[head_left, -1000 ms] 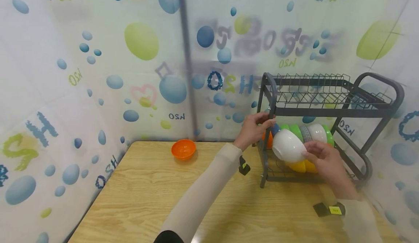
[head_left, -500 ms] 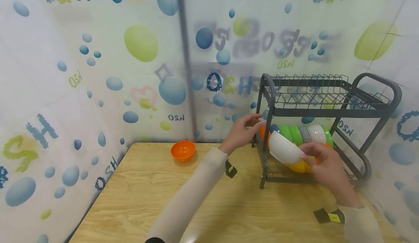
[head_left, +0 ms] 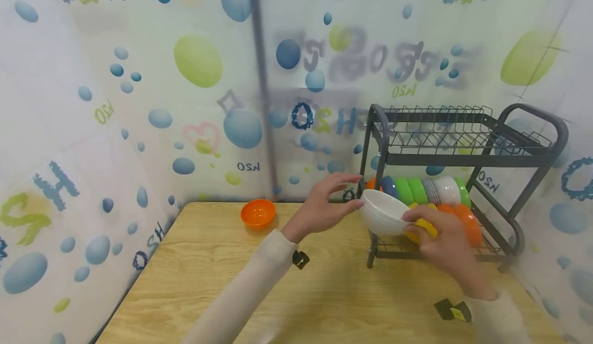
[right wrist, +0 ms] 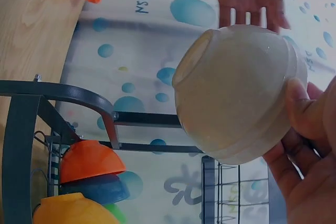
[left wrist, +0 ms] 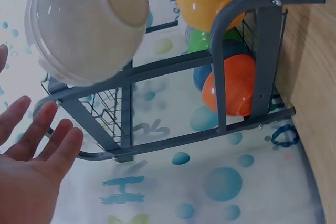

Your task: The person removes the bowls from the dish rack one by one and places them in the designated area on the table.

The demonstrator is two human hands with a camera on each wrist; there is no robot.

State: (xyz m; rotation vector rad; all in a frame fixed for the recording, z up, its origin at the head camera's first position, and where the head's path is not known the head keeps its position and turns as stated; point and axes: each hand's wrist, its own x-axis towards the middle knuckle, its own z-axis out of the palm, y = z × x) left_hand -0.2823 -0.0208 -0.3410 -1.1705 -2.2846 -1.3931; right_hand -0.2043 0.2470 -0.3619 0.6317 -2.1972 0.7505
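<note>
A white bowl (head_left: 382, 213) is up in front of the dish rack (head_left: 463, 159), tilted with its opening partly toward the head camera. My right hand (head_left: 440, 238) pinches its rim on the right side; in the right wrist view the thumb (right wrist: 298, 100) lies on the bowl's outer wall. At the bowl's left my left hand (head_left: 317, 207) reaches over with its fingers spread, thumb tip right by the rim. In the left wrist view that hand's fingers (left wrist: 42, 129) stand apart from the bowl, holding nothing.
On the rack's lower shelf sit several bowls: green ones (head_left: 404, 190), a white one (head_left: 447, 189), yellow and orange ones (head_left: 468, 225). The upper wire shelf (head_left: 440, 130) overhangs them. An orange bowl (head_left: 258, 213) stands on the wooden table (head_left: 194, 261) toward the back left.
The white bowl has come away from the shelf to the left and tipped more upright in my right hand. My left hand has moved from the rack's post down and left, beside the bowl.
</note>
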